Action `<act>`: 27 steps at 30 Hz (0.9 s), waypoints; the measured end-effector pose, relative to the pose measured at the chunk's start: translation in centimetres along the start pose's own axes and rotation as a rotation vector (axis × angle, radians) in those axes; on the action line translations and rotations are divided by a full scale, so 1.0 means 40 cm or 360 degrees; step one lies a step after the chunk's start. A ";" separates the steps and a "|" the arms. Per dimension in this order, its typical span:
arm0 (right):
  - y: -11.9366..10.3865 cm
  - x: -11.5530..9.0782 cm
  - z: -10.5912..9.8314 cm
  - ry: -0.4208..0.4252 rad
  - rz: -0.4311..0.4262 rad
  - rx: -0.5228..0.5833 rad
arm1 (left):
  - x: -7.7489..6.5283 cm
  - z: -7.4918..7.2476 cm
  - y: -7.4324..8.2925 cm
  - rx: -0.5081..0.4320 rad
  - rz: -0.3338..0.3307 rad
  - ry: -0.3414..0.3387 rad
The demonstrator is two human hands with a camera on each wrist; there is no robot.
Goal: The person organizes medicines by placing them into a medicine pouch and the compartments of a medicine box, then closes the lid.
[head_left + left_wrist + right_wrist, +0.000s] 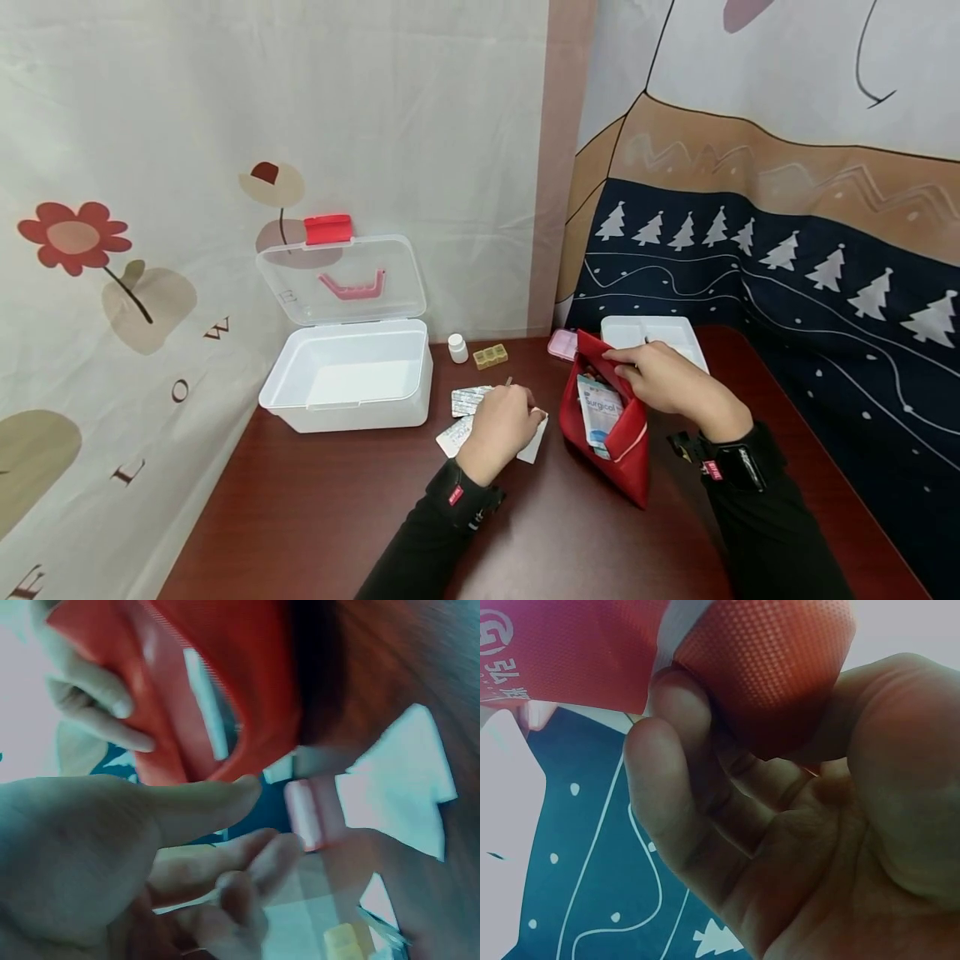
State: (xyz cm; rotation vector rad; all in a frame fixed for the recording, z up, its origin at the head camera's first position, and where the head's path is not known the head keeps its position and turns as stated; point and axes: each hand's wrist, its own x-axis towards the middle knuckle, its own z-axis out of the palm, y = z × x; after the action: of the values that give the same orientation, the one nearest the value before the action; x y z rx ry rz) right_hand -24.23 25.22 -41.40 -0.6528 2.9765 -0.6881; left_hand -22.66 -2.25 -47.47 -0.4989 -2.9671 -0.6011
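Right of frame centre, a red zippered pouch [636,468] is gripped at its rim by the right hand [675,382]; at centre, the left hand [499,423] is held relaxed above blister packs [467,402].

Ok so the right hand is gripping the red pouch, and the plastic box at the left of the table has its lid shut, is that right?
Not quite: the lid isn't shut. The head view shows it open, standing up behind the plastic box at the left of the table. The right hand is gripping the red pouch, as you said.
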 end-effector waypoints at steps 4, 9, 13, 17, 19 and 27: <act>0.000 -0.002 0.001 -0.0004 0.0015 0.0016 | -0.001 0.028 -0.006 0.0158 -0.0045 -0.0077; 0.003 -0.003 0.002 -0.0009 0.0016 0.0014 | -0.003 0.054 -0.007 0.0213 -0.0082 -0.0130; 0.003 -0.002 -0.001 0.0002 -0.0006 0.0006 | -0.004 0.067 -0.006 0.0252 -0.0060 -0.0119; 0.002 -0.003 -0.005 -0.0001 -0.0016 0.0002 | -0.003 0.073 -0.007 0.0272 -0.0041 -0.0114; 0.001 -0.004 -0.005 -0.0007 -0.0018 0.0001 | -0.002 0.072 -0.008 0.0282 -0.0043 -0.0124; 0.000 -0.002 -0.003 -0.0009 -0.0002 0.0023 | 0.005 0.061 -0.028 0.0232 -0.0007 0.0019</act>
State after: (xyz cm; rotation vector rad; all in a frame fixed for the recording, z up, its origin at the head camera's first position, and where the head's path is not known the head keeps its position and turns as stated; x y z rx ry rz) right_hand -24.16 25.30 -41.29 -0.6546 2.9635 -0.7059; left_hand -23.25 -2.22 -50.10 -0.4743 -2.9723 -0.3825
